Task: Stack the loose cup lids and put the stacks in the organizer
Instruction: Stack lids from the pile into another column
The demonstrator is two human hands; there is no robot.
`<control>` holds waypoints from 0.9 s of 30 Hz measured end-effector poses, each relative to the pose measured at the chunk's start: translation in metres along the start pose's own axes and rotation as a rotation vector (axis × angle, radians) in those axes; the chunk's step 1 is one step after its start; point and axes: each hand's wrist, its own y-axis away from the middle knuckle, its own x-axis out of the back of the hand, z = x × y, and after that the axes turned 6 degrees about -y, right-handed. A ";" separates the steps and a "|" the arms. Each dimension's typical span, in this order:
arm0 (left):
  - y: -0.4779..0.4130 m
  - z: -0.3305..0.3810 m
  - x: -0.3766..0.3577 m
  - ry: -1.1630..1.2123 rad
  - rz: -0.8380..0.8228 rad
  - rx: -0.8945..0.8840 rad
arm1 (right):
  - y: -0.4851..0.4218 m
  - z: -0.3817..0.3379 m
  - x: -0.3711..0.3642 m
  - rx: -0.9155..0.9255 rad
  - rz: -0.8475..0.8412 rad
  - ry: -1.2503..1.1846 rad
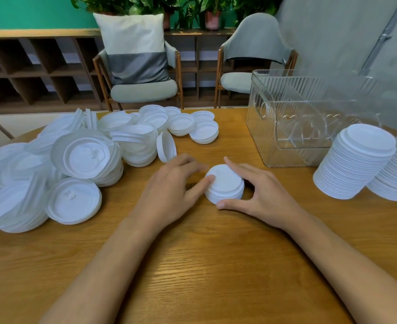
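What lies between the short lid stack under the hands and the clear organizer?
Head view: the right hand cups the short lid stack; past its fingers, only bare table reaches the clear organizer.

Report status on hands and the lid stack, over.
Left hand open, thumb touching small lid stack. Right hand holds it on the table. Organizer far right, nothing between. Loose lids piled left.
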 end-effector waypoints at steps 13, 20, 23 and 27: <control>-0.014 -0.029 0.017 -0.480 0.109 0.036 | 0.001 -0.002 0.002 -0.018 0.004 0.016; -0.014 -0.036 0.010 -0.477 0.182 0.032 | 0.002 -0.002 0.001 -0.011 0.004 0.025; -0.010 -0.028 0.008 -0.281 0.189 -0.056 | 0.001 -0.002 0.001 -0.014 0.004 0.039; -0.010 -0.019 0.004 -0.111 0.197 -0.166 | 0.000 -0.001 0.000 -0.015 0.061 0.044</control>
